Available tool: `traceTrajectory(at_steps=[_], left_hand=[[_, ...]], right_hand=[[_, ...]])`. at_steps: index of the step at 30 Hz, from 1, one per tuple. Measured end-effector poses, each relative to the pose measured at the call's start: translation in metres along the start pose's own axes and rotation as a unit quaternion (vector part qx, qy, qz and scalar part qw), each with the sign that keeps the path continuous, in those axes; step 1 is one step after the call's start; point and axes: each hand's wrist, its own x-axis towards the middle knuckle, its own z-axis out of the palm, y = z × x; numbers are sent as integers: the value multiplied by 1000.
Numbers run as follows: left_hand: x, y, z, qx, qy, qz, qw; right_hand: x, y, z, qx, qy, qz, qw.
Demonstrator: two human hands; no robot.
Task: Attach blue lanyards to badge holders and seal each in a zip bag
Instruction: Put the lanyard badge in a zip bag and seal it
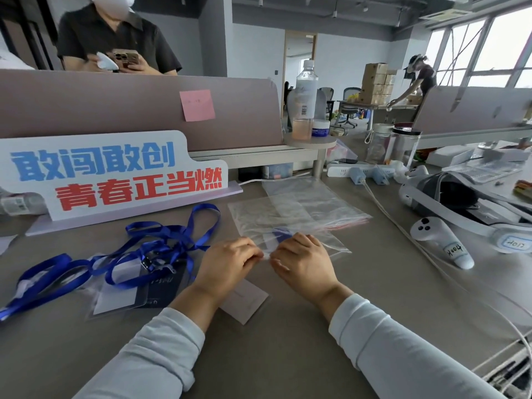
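both left hand [230, 263] and right hand [305, 263] pinching zip bag [302, 218] edge, grey desk [288, 355], mauve partition [115, 105], windowed office

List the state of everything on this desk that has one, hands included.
left hand, pinching the zip bag's near edge
right hand, pinching the same edge
zip bag, lying flat, something blue inside, seal unclear
blue lanyards, loose tangle, unbagged
badge holders, flat under the lanyards, unbagged
water bottle, upright, capped, partly full
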Motion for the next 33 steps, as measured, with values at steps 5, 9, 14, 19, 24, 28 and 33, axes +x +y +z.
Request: traceTrajectory(at_steps=[5, 9, 14, 19, 24, 28, 33], left_hand=[[1, 0, 2, -3, 23, 5, 1000], [3, 1, 2, 9, 34, 19, 999], [3, 4, 1, 26, 34, 16, 999], [1, 5, -3, 3, 42, -26, 999], [2, 1, 1, 60, 22, 7, 998], [3, -1, 3, 66, 42, 33, 996], [4, -1, 2, 68, 78, 23, 994]], right_hand=[[-1, 0, 0, -3, 14, -13, 1000], [-1, 0, 1, -3, 20, -21, 1000], [1, -1, 1, 5, 24, -1, 1000], [-2, 4, -1, 5, 20, 16, 1000], [-2, 5, -3, 4, 25, 9, 1000], [-2, 3, -5, 18, 28, 11, 999], [-1, 4, -5, 17, 45, -2, 999]])
